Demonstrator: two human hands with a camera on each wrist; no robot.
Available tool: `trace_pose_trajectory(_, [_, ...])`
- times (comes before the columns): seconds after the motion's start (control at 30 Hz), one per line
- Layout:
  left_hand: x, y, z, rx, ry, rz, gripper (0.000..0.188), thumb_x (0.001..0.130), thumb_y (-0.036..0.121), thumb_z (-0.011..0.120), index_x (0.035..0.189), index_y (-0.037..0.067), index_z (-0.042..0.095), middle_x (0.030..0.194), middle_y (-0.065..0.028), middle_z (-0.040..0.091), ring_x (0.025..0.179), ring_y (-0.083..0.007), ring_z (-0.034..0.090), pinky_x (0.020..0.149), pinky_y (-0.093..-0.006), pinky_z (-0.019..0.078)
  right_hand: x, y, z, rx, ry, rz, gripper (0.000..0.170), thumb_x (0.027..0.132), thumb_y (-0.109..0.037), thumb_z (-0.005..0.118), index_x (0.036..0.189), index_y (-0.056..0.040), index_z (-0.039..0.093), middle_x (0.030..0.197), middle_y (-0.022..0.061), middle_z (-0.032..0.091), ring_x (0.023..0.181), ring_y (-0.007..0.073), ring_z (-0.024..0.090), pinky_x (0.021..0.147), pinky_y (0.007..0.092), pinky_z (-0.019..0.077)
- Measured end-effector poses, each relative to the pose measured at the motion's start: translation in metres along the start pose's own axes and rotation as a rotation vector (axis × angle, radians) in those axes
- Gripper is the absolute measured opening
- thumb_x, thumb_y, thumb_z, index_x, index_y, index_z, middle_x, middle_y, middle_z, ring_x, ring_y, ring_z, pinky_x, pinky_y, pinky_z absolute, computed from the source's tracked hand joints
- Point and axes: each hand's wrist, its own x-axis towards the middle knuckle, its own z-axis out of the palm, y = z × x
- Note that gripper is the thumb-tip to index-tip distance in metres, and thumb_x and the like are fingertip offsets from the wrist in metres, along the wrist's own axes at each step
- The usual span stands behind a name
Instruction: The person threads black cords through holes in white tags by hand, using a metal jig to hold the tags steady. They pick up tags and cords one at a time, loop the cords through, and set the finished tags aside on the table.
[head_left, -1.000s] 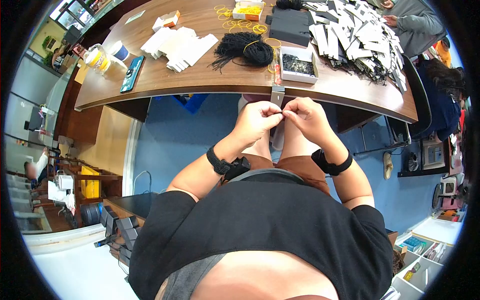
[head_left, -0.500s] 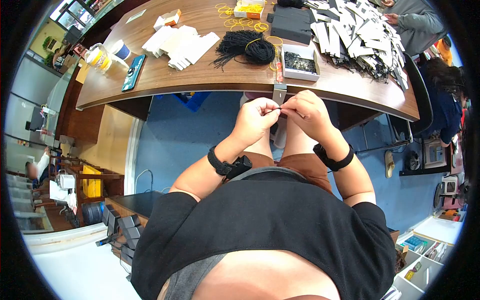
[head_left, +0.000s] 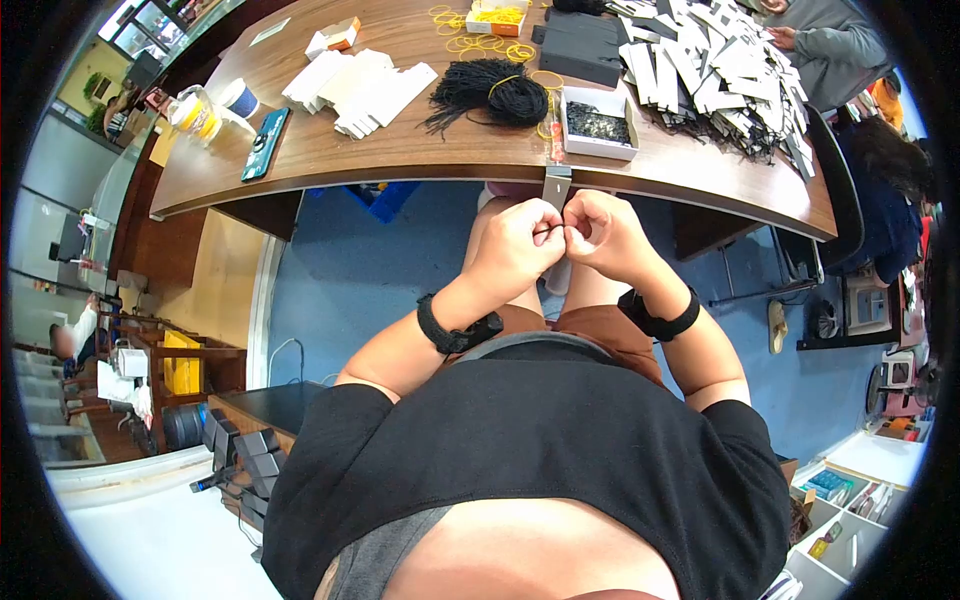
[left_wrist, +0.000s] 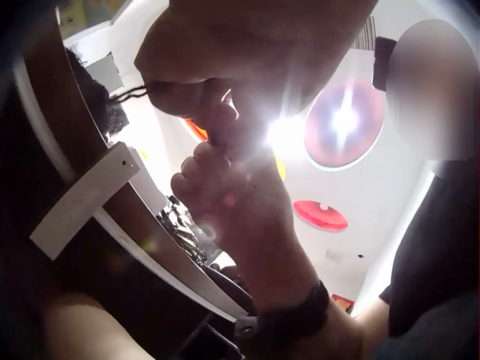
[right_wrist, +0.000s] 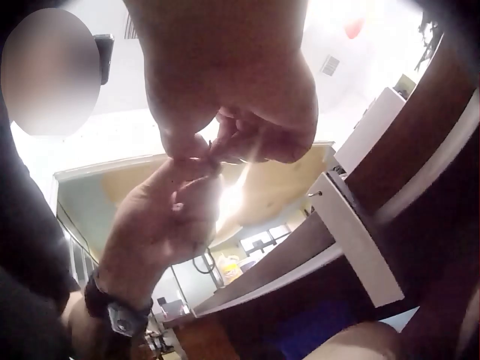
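My left hand [head_left: 512, 246] and right hand [head_left: 612, 242] meet fingertip to fingertip over my lap, just in front of the table edge. A short black cord [left_wrist: 130, 94] sticks out from the left fingers in the left wrist view; the rest of it is hidden in the grip. Thumb and forefinger of the right hand form a ring and pinch at the same spot. Just beyond the hands, a pale tag strip [head_left: 556, 184] with a small hole juts out from the table edge.
On the wooden table [head_left: 390, 165] lie a bundle of black cords [head_left: 490, 95], an open white box [head_left: 600, 150] of small black pieces, white strips [head_left: 355, 90], yellow rubber bands [head_left: 485, 48] and a heap of black-and-white tags [head_left: 710, 80]. A phone [head_left: 265, 145] lies at the left.
The left fingers have curled in further and the hand has turned over the black bit between the fingertips. The right thumb and forefinger have rounded into a ring. The table things stay put.
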Motion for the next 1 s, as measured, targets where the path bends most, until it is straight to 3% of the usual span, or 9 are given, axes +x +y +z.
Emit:
trace_pose_trajectory(0.1, [0.002, 0.009, -0.002, 0.219, 0.162, 0.296, 0.01, 0.075, 0.001, 0.064, 0.085, 0.0, 0.061, 0.07, -0.0076, 0.056, 0.054, -0.0136, 0.05, 0.051, -0.025, 0.0411, 0.0, -0.002, 0.002, 0.31, -0.005, 0.236, 0.006, 0.078, -0.007, 0.062, 0.078, -0.0021, 0.058, 0.068, 0.0001, 0.056, 0.059, 0.0064, 0.048, 0.053, 0.0224, 0.0412])
trace_pose_trajectory(0.27, [0.006, 0.004, -0.008, 0.189, 0.146, 0.312, 0.009, 0.076, 0.0, 0.063, 0.085, -0.001, 0.064, 0.07, -0.0077, 0.056, 0.058, -0.0137, 0.051, 0.052, -0.0245, 0.0413, 0.005, 0.003, -0.011, 0.983, -0.106, 0.678, 0.012, 0.085, -0.015, 0.063, 0.082, -0.0038, 0.063, 0.069, 0.0001, 0.058, 0.058, 0.0077, 0.049, 0.056, 0.0209, 0.0402])
trace_pose_trajectory(0.37, [0.005, 0.006, -0.007, 0.061, 0.137, 0.233, 0.009, 0.078, -0.001, 0.062, 0.086, -0.001, 0.066, 0.071, -0.0067, 0.056, 0.06, -0.0124, 0.052, 0.055, -0.0241, 0.0415, 0.004, 0.007, -0.011, 1.226, -0.218, 0.774, 0.015, 0.086, -0.019, 0.062, 0.081, -0.0047, 0.062, 0.066, -0.0009, 0.055, 0.056, 0.0074, 0.047, 0.054, 0.0218, 0.0387])
trace_pose_trajectory(0.5, [0.006, -0.001, -0.009, -0.027, 0.072, 0.137, 0.007, 0.08, 0.0, 0.062, 0.086, -0.002, 0.065, 0.075, -0.0047, 0.059, 0.065, -0.0099, 0.053, 0.061, -0.0225, 0.0426, 0.003, 0.009, -0.008, 1.271, -0.237, 0.782, 0.015, 0.087, -0.019, 0.062, 0.079, -0.006, 0.062, 0.062, -0.0025, 0.052, 0.055, 0.0062, 0.045, 0.053, 0.022, 0.0368])
trace_pose_trajectory(0.7, [0.008, -0.003, -0.007, -0.495, -0.028, -0.134, 0.006, 0.084, 0.001, 0.061, 0.088, -0.002, 0.063, 0.08, -0.0038, 0.062, 0.075, -0.0087, 0.056, 0.07, -0.0217, 0.0454, -0.003, 0.014, 0.0, 1.335, -0.209, 0.796, 0.016, 0.087, -0.021, 0.063, 0.079, -0.008, 0.062, 0.06, -0.0037, 0.05, 0.053, 0.006, 0.043, 0.053, 0.0219, 0.0358])
trace_pose_trajectory(0.8, [0.008, -0.009, 0.0, -0.584, 0.016, -0.107, 0.008, 0.084, 0.003, 0.061, 0.09, -0.001, 0.061, 0.078, -0.0021, 0.06, 0.067, -0.0066, 0.054, 0.063, -0.0192, 0.0443, -0.007, 0.02, 0.004, 1.334, -0.181, 0.766, 0.016, 0.087, -0.023, 0.063, 0.079, -0.0087, 0.061, 0.059, -0.0037, 0.05, 0.053, 0.0059, 0.042, 0.053, 0.022, 0.0356])
trace_pose_trajectory(0.87, [0.006, -0.004, 0.001, -0.658, 0.027, -0.205, 0.009, 0.084, 0.004, 0.062, 0.091, -0.001, 0.06, 0.076, -0.0006, 0.059, 0.062, -0.0043, 0.05, 0.057, -0.0168, 0.0409, -0.01, 0.022, 0.009, 1.335, -0.166, 0.733, 0.016, 0.087, -0.023, 0.063, 0.079, -0.0092, 0.06, 0.06, -0.0037, 0.05, 0.053, 0.006, 0.042, 0.053, 0.0221, 0.0358])
trace_pose_trajectory(0.9, [0.007, -0.002, 0.002, -0.695, 0.032, -0.254, 0.01, 0.084, 0.005, 0.062, 0.091, 0.0, 0.059, 0.075, 0.0001, 0.058, 0.06, -0.0032, 0.048, 0.054, -0.0156, 0.0392, -0.01, 0.018, 0.01, 1.264, -0.095, 0.719, 0.017, 0.086, -0.023, 0.064, 0.078, -0.0089, 0.059, 0.063, -0.0035, 0.051, 0.055, 0.0057, 0.043, 0.053, 0.0215, 0.0356])
trace_pose_trajectory(1.0, [0.007, -0.013, 0.005, -0.718, 0.046, -0.283, 0.009, 0.083, 0.001, 0.061, 0.091, -0.001, 0.06, 0.081, -0.0002, 0.059, 0.071, -0.0048, 0.052, 0.065, -0.0185, 0.0434, -0.008, 0.006, 0.014, 0.937, 0.236, 0.528, 0.014, 0.085, -0.02, 0.065, 0.081, -0.0077, 0.06, 0.069, -0.003, 0.054, 0.057, 0.0056, 0.045, 0.055, 0.0204, 0.0368])
